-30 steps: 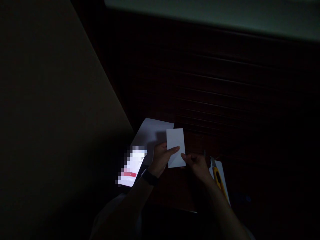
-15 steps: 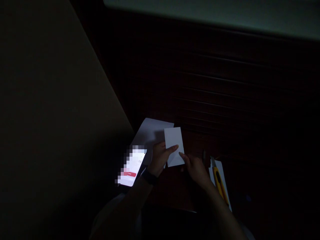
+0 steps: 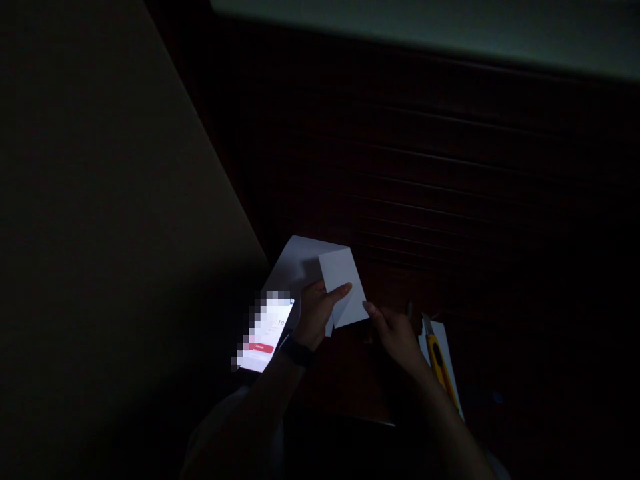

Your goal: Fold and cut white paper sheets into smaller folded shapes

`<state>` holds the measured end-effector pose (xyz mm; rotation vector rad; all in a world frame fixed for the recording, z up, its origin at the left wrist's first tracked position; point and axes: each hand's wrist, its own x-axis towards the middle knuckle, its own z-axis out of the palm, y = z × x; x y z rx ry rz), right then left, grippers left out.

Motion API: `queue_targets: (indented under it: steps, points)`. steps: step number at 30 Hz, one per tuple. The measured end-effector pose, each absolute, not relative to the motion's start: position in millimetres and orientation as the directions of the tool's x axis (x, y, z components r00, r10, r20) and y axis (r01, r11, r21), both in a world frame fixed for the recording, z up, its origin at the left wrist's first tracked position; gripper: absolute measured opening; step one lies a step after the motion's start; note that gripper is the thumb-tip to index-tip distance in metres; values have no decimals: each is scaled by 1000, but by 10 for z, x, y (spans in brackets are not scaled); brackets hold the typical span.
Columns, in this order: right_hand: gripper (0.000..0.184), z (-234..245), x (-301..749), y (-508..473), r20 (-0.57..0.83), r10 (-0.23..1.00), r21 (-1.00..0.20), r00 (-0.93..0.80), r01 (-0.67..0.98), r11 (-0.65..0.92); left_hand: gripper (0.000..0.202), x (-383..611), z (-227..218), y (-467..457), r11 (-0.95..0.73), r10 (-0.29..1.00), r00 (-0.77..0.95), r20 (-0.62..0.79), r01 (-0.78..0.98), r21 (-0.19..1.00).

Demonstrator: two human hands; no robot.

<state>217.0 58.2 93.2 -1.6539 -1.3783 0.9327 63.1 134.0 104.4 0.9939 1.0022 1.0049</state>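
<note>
The scene is very dark. My left hand (image 3: 316,315) pinches a small folded white paper (image 3: 345,283) between thumb and fingers, low in the middle of the view. A dark band sits on that wrist. My right hand (image 3: 395,331) is just right of the paper, its fingertip at the paper's lower right corner; whether it grips the paper I cannot tell. The paper leans a little to the left.
A larger white sheet (image 3: 295,267) lies behind the hands on the dark wooden table (image 3: 450,220). A lit phone screen (image 3: 265,333) lies left of my left wrist. A yellow utility knife (image 3: 439,363) rests on another paper at the right. A large pale board (image 3: 100,233) fills the left side.
The folded paper has shifted left and tilted, moving with my left hand. My right hand's fingers have slipped from the paper's lower edge to its corner.
</note>
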Motion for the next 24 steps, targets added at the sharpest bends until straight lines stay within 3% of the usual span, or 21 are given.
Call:
queue_targets:
  steps: [6,9,18,24]
  points:
    - [38,840,2183,656,-32,937,-982,347,161,-93,36,702,1051,1257,292,898,395,-195,-201,935]
    - [34,775,2196,684,-88,913,-993,399,32,-110,37,724,1065,1232,321,869,453,-198,-210,924]
    - [27,768,2282,640,-214,943,-974,253,-124,-188,39,697,1076,1251,280,903,392,-175,-227,933]
    - [29,795,2252,632,-205,956,-974,210,-144,-177,39,710,1030,1236,242,938,306,-163,-238,941]
